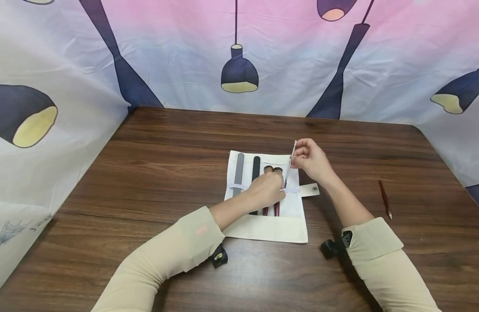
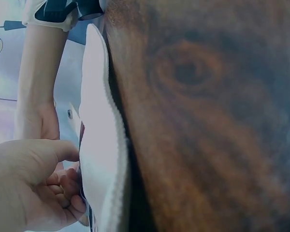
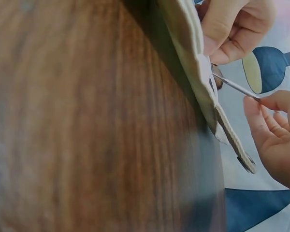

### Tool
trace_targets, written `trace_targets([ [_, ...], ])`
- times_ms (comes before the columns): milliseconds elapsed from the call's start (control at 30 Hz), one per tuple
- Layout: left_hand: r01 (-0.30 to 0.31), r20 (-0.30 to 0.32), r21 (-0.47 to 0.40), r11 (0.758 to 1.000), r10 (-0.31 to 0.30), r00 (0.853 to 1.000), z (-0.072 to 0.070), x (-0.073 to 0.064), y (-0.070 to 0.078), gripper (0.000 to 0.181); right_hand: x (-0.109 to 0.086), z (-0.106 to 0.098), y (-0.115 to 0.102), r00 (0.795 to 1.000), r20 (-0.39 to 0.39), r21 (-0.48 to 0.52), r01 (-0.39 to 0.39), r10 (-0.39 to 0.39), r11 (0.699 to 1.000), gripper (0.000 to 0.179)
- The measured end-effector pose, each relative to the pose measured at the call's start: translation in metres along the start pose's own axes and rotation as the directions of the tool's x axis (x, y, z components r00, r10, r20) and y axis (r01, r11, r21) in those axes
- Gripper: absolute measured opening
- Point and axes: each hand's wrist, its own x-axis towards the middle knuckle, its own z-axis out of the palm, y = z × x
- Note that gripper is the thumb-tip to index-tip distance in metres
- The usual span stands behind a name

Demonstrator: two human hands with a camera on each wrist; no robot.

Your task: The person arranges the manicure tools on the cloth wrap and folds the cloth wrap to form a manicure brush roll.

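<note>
A cream fabric tool roll (image 1: 276, 227) lies unfolded on the table. My right hand (image 1: 312, 161) pinches a slim silver metal stick (image 1: 292, 159) between thumb and fingertips, slanted over the roll's right side. Its lower end meets the white elastic band (image 1: 293, 190). My left hand (image 1: 266, 190) reaches across the roll, thumb and fingers curled at that band beside the stick's lower end. Under the band sit a grey nail file (image 1: 239, 170), a black nail file (image 1: 256, 167) and two dark-bristled brushes (image 1: 268, 168) with red handles, partly covered by my left hand.
A snap strap (image 1: 310, 190) sticks out from the roll's right edge. Farther right on the wooden table (image 1: 177, 143) lies a dark red pen-like tool (image 1: 384, 198) with a metal tip. A printed cloth (image 1: 185, 52) hangs behind the table.
</note>
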Motion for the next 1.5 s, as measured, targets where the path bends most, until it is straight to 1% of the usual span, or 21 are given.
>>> trace_targets([
  [167,0.0,-0.007,0.006,1.0,0.0,1.0,0.0012,-0.0006,-0.0012,0.011,0.0007,0.0015,-0.0003,0.997,0.051,-0.017,-0.062,0.063,0.998,0.043],
  [300,-0.004,-0.005,0.004,1.0,0.004,1.0,0.0009,-0.0002,-0.0013,0.007,-0.0003,0.0011,-0.0009,0.992,0.072,-0.027,-0.1,0.102,0.995,0.045],
  [533,0.007,0.014,-0.007,1.0,-0.007,1.0,-0.0014,0.0001,-0.0007,0.011,-0.0022,0.0011,-0.0006,0.983,0.102,-0.005,-0.155,0.154,0.988,0.046],
  [633,0.02,0.019,-0.017,1.0,-0.02,1.0,-0.0017,-0.0003,-0.0003,0.012,-0.0034,0.0019,-0.0006,0.972,0.139,-0.01,-0.188,0.188,0.982,0.049],
  [733,0.032,0.019,-0.024,0.999,-0.031,0.999,-0.0015,-0.0004,-0.0001,0.013,-0.0045,0.0034,-0.0004,0.961,0.177,-0.035,-0.208,0.211,0.978,0.053],
  [867,0.031,0.019,-0.016,0.999,-0.031,0.999,-0.0013,-0.0001,0.0001,0.013,-0.005,0.0051,0.0002,0.954,0.207,-0.087,-0.201,0.216,0.976,0.055],
  [1067,0.022,0.021,0.006,1.0,-0.022,1.0,-0.0017,0.0003,0.0008,0.008,-0.0049,0.006,0.0012,0.94,0.259,-0.126,-0.193,0.22,0.973,0.051],
  [1200,0.022,0.025,0.01,1.0,-0.022,0.999,-0.0024,0.0,0.0008,0.01,-0.0058,0.0064,0.0001,0.938,0.278,-0.145,-0.175,0.21,0.974,0.049],
  [1300,0.021,0.025,0.013,1.0,-0.021,0.999,-0.0027,-0.0002,0.0006,0.01,-0.0067,0.0062,-0.0012,0.938,0.277,-0.168,-0.169,0.211,0.971,0.047],
  [1400,0.02,0.024,0.005,1.0,-0.02,1.0,-0.0026,0.0001,0.0007,0.01,-0.0073,0.0057,-0.0018,0.933,0.277,-0.186,-0.183,0.23,0.965,0.044],
  [1500,0.02,0.025,0.0,1.0,-0.02,0.999,-0.0026,0.0002,0.0007,0.016,-0.0076,0.0054,-0.0022,0.924,0.29,-0.196,-0.196,0.248,0.961,0.041],
])
